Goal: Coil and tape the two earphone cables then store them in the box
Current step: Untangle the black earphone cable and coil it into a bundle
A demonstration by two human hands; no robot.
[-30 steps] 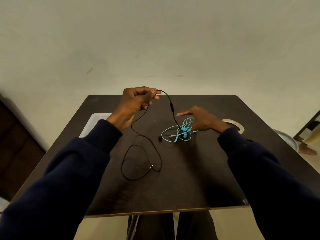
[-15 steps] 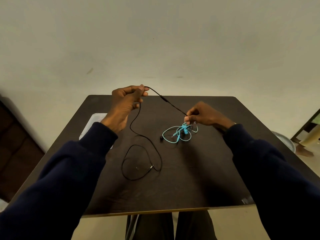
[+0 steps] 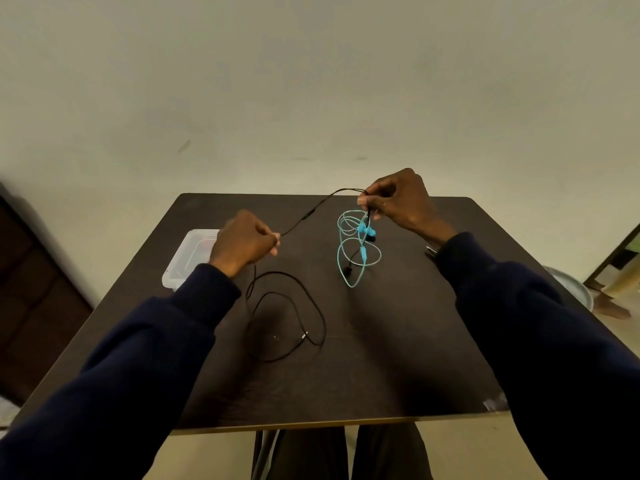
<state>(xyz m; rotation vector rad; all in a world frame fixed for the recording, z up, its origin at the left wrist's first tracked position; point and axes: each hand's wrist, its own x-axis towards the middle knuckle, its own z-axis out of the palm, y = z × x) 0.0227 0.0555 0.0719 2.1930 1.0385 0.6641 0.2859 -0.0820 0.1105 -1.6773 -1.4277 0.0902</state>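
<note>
Head view, looking down past two dark-sleeved arms onto dark table (image 3: 398,341). With left hand (image 3: 244,244), fingers curled, pinching black earphone cable (image 3: 307,215) between thumb and forefinger, low over the table's left-centre. With right hand (image 3: 398,202), raised higher above the far edge, pinching the same cable's split end in curled fingertips. Between the two hands, strung in a slanting line with the inline remote about midway. Below the left hand, dropping to the tabletop and lying there in two loose loops, plug end resting inside them. Under the right fingers, dangling black earbud strands snarled with turquoise earphone cable (image 3: 363,252), lifted into hanging loops; lowest loop down at the tabletop, contact hard to judge. Both cables uncoiled and untaped, outside the box. Just beyond the left hand, near the table's left edge, clear plastic box (image 3: 187,251), contents unclear.
</note>
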